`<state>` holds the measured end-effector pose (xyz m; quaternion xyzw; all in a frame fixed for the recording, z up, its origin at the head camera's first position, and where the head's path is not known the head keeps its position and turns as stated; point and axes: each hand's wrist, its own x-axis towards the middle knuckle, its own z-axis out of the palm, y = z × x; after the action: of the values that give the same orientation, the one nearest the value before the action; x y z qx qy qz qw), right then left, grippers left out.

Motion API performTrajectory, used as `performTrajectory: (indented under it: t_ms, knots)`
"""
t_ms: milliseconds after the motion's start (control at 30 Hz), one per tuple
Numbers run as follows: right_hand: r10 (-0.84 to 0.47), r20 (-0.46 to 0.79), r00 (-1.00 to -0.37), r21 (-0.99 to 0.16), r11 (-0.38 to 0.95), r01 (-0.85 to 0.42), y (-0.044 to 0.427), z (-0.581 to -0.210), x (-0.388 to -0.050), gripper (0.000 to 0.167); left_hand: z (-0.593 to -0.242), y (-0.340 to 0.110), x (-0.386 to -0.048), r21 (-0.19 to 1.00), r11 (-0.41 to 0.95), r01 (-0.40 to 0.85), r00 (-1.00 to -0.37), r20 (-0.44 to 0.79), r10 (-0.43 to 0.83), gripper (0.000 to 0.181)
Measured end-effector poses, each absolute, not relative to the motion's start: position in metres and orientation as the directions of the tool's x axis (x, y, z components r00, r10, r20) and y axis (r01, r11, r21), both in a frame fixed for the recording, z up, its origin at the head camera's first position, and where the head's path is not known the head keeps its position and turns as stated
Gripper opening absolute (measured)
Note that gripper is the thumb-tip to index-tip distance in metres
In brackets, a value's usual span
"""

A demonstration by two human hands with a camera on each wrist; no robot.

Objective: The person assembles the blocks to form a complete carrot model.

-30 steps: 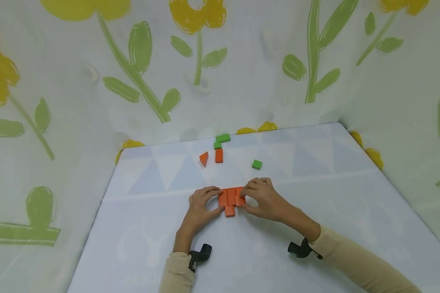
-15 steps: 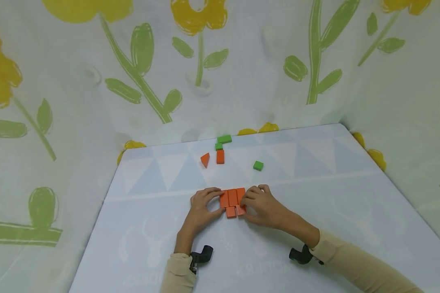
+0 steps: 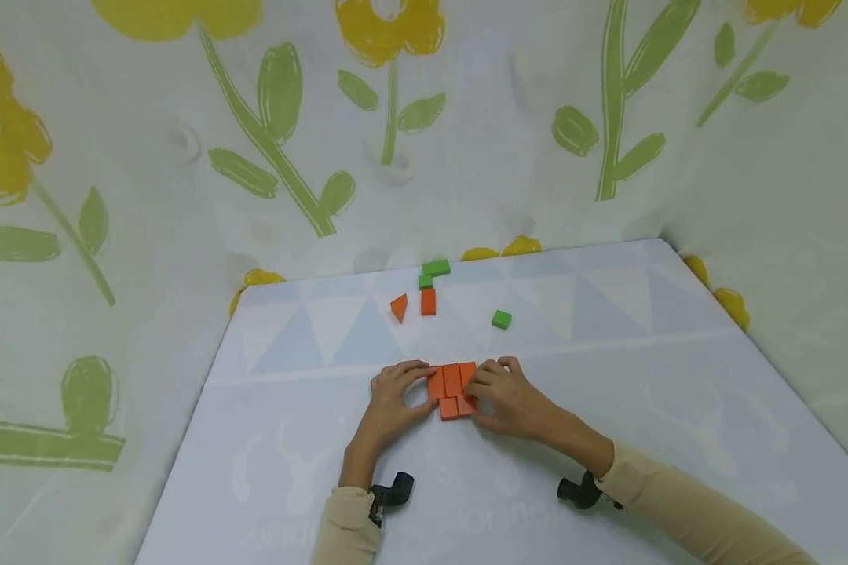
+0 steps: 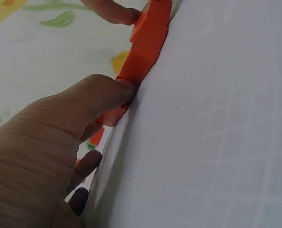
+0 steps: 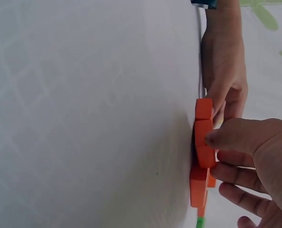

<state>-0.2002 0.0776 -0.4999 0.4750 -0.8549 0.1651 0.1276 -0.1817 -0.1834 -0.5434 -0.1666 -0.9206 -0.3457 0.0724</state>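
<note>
Five orange blocks are assembled as one flat group [image 3: 452, 382] on the pale surface [image 3: 608, 392]: three long blocks side by side, two small ones lined up along their near ends. The left hand [image 3: 389, 404] holds the left long block [image 3: 435, 383] between thumb and fingers; the right hand [image 3: 510, 404] pinches the right small block [image 3: 464, 406]. Five pieces lie loose beyond, outside the group: one orange triangle [image 3: 399, 308], one orange rectangle [image 3: 428, 302], and three green blocks [image 3: 436, 267], two close together, one apart. Visible count: seven orange, three green.
</note>
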Motion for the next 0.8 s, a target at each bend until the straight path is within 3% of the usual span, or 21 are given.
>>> performTrajectory:
  t_ms: [500, 800]
  knots:
    - [-0.781, 0.313, -0.54, -0.179, 0.51, -0.842, 0.078, -0.497, -0.204, 0.024, -0.542, -0.182, -0.181, 0.604, 0.713, 0.356, -0.934, 0.246, 0.258, 0.048]
    - [-0.711, 0.343, -0.614, -0.278, 0.547, -0.789, 0.064, -0.454, -0.254, 0.02, -0.544, -0.182, -0.182, 0.611, 0.707, 0.357, -0.934, 0.252, 0.255, 0.048]
